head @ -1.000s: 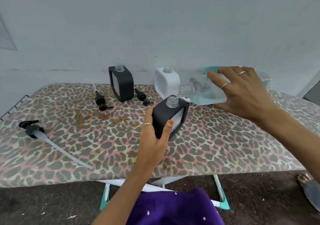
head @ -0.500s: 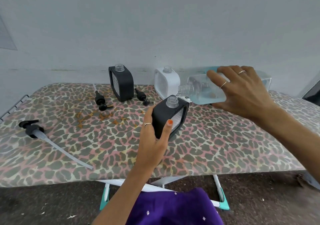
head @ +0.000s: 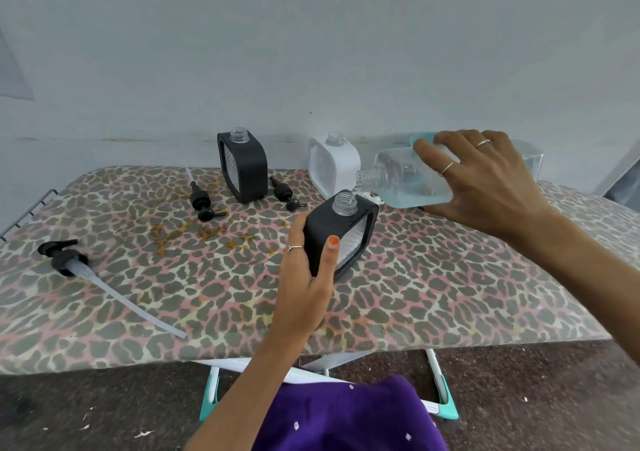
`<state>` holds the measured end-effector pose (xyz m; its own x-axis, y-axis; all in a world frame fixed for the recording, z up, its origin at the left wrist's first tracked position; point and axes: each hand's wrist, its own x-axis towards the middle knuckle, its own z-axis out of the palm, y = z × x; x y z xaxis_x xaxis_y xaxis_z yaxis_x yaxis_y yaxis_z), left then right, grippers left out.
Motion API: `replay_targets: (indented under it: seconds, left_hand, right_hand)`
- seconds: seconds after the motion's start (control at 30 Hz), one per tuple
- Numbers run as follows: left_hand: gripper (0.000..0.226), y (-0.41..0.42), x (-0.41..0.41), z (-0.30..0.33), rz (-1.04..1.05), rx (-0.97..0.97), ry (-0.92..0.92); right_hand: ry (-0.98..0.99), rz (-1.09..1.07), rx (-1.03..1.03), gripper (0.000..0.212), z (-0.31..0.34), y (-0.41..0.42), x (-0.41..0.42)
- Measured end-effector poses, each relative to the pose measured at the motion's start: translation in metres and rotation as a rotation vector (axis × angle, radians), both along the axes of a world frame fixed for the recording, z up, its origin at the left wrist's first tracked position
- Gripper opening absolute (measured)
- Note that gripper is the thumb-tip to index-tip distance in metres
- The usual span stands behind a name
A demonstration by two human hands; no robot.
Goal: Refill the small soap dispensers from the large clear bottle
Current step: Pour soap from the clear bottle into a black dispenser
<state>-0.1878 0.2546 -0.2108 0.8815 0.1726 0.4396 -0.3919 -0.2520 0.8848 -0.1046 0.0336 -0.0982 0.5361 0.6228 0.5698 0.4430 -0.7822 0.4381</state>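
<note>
Tilting the large clear bottle [head: 412,182] so its mouth meets the black dispenser [head: 341,234] neck above the tabletop [head: 207,294], right hand [head: 485,187] grips it while left hand [head: 304,277] clasps the dispenser steady.

Soft, even, cool daylight filled the sharp frame with no glare, casting only faint shadows close under the objects on the desk [head: 450,294], while wide-angle distortion bowed its near edge and stretched the corners.
</note>
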Motion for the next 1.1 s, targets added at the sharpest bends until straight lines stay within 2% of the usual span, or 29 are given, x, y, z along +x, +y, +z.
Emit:
replay_targets:
  seconds: [0.13, 0.27, 0.43, 0.73, 0.87, 1.0, 1.1]
  left_hand:
    - [0.038, 0.0009, 0.0019, -0.0029, -0.002, 0.006, 0.012]
    - [0.033, -0.0003, 0.0009, -0.0005, -0.001, -0.009, 0.009]
    - [0.041, 0.001, 0.0023, -0.0027, -0.001, -0.003, 0.02]
    - [0.039, 0.0004, 0.0013, -0.001, 0.004, -0.01, 0.023]
    - [0.046, 0.0015, 0.0031, -0.0046, 0.017, 0.007, 0.032]
    - [0.041, 0.0009, 0.0029, -0.0044, 0.03, 0.01, 0.032]
    - [0.057, 0.0016, 0.0041, -0.0069, 0.03, 0.015, 0.05]
  right_hand:
    - [0.006, 0.003, 0.005, 0.081, 0.0006, 0.0007, -0.0004]
    - [0.014, -0.003, -0.001, 0.084, 0.001, 0.0011, -0.0009]
    - [0.006, 0.001, 0.001, 0.083, 0.0007, 0.0007, -0.0011]
    - [0.001, -0.003, 0.002, 0.085, 0.0022, 0.0001, -0.002]
    - [0.01, -0.007, -0.002, 0.086, 0.003, 0.0005, -0.0026]
    - [0.009, -0.009, -0.006, 0.085, 0.003, 0.0009, -0.0026]
    - [0.011, -0.007, -0.009, 0.086, 0.003, 0.0013, -0.0029]
